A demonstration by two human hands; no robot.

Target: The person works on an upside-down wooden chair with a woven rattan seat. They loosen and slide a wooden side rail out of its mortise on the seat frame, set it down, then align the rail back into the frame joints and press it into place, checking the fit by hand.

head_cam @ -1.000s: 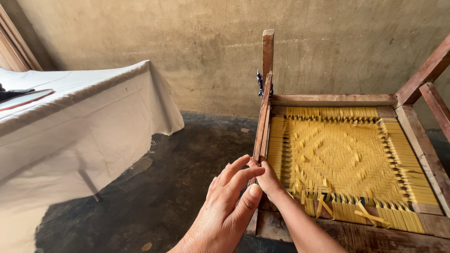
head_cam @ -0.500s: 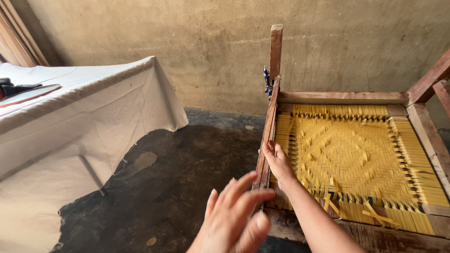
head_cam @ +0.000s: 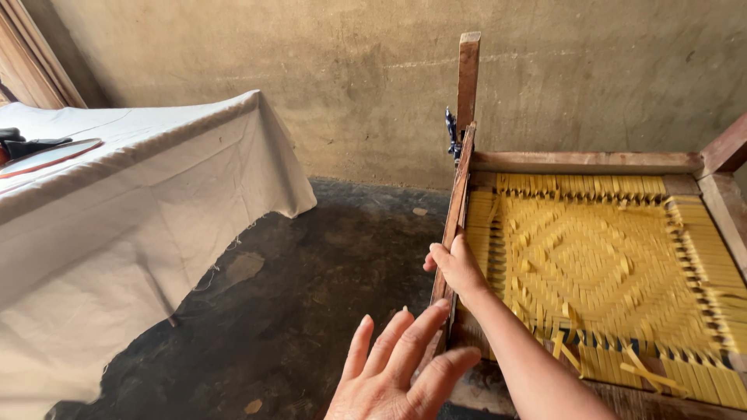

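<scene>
Wooden frame: a bed-like frame (head_cam: 459, 194) stands on the floor at right, its near side rail gripped by the right hand (head_cam: 455, 268), fingers curled closed around the rail's edge.
Weave: yellow strap webbing (head_cam: 599, 264) fills the frame in a diamond pattern; loose strap ends (head_cam: 622, 362) lie untucked along the near edge.
Change: the left hand (head_cam: 401, 369), half a second ago half-curled low in view, now spreads flat and open, fingers splayed, holding nothing, just short of the rail. The right hand has slid slightly farther up the rail.
Meaning: judging by this, the frame is steadied by one hand only.
Post: an upright corner post (head_cam: 468, 78) carries a dark clip or cloth scrap; which, I cannot tell.
Floor: dark, stained concrete (head_cam: 311, 288).
Tabletop: white cloth (head_cam: 132, 202) drapes it at left.
Wall: rough plaster (head_cam: 311, 70).
</scene>
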